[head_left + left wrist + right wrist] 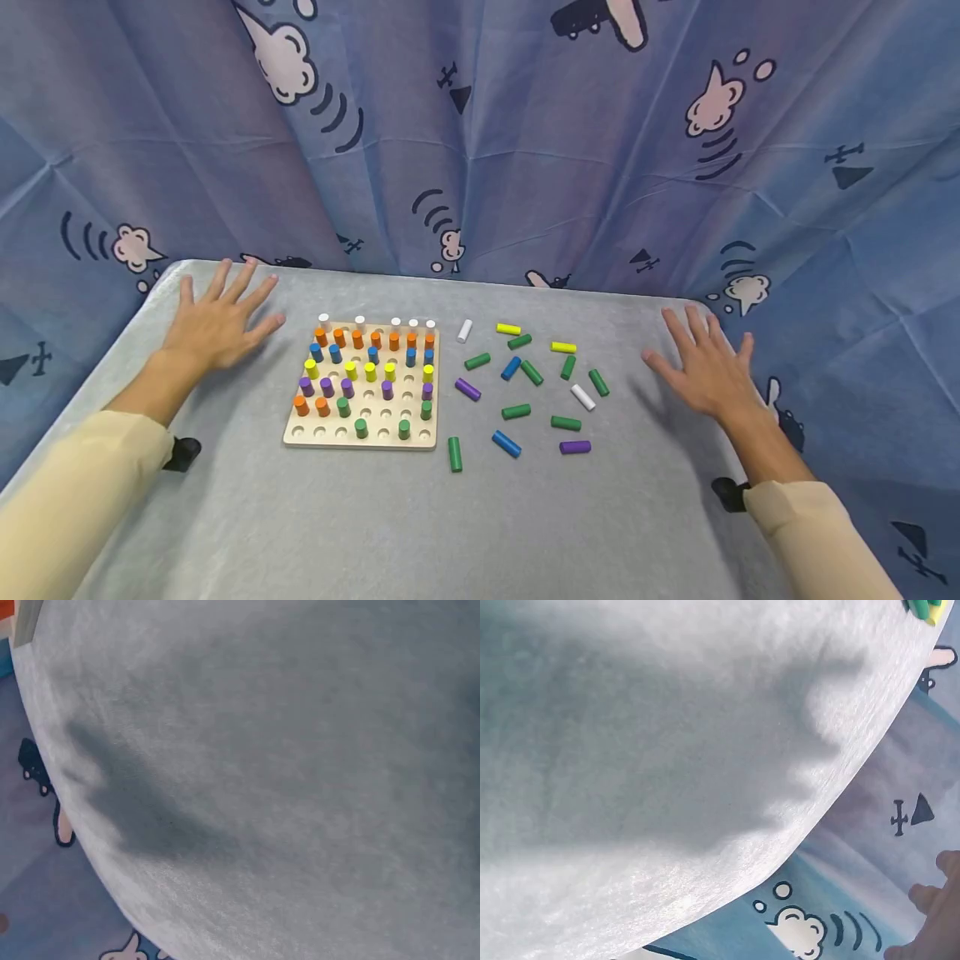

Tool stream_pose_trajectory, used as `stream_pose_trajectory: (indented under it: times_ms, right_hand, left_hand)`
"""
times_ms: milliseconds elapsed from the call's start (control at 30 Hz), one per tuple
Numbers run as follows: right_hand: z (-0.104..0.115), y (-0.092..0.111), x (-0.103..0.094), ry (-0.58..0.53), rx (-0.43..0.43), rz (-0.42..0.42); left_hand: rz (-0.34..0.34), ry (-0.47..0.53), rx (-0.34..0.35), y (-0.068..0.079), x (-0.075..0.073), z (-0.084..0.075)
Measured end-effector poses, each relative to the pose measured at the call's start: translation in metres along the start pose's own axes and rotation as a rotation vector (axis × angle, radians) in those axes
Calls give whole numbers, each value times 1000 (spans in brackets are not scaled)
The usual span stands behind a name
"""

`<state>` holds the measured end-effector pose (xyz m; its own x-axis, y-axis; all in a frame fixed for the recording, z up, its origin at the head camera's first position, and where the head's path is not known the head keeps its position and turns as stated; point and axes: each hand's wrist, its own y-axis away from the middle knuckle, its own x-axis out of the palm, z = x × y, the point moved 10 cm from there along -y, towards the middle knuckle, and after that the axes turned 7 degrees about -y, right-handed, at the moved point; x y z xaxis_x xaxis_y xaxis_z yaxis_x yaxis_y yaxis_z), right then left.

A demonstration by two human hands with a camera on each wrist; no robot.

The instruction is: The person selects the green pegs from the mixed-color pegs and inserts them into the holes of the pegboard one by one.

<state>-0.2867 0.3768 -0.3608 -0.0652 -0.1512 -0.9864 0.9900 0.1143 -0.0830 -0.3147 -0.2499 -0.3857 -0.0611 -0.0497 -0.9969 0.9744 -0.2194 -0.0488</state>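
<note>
My left hand (215, 323) is spread with straight fingers over the left side of the table, holding nothing. Just right of it lies a wooden pegboard (360, 444) with rows of white, orange, blue, yellow, purple and green pegs; several of its holes are bare, mostly toward the near edge. Over at the table's right side, my right hand (708, 372) has its fingers fanned out, also holding nothing; some of its fingertips (924, 897) show in the right wrist view. Between the board and this hand lie loose pegs, among them a purple peg (575, 447) and a blue peg (506, 443).
A grey cloth covers the table (375, 533). Behind it hangs a blue patterned curtain (510, 167). Among the scattered pegs are several green ones, such as the green peg (455, 454) near the board's corner, plus a white peg (582, 397) and a yellow peg (563, 347).
</note>
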Motion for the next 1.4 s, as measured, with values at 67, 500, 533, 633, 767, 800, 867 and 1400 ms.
stream_pose_trajectory:
  times_ms: [67,500,533,633,767,800,867,1400]
  right_hand:
    - [6,3,1,-14,-32,5]
    - [35,19,12,-289,-123,2]
    - [34,19,14,-335,-107,6]
    - [32,19,17,-468,-75,-3]
    - [33,18,22,-584,-43,11]
    - [33,18,23,-602,-36,13]
    - [35,18,26,-634,-24,17]
    - [44,18,47,-711,4,20]
  left_hand:
    - [7,-2,22,1,1,-4]
    - [80,3,202,20,20,-20]
    - [82,2,216,22,21,-22]
    - [91,16,247,25,22,-26]
    - [103,31,295,30,25,-32]
    - [107,34,306,31,25,-34]
    - [112,38,325,34,26,-37]
    - [71,44,408,50,23,-55]
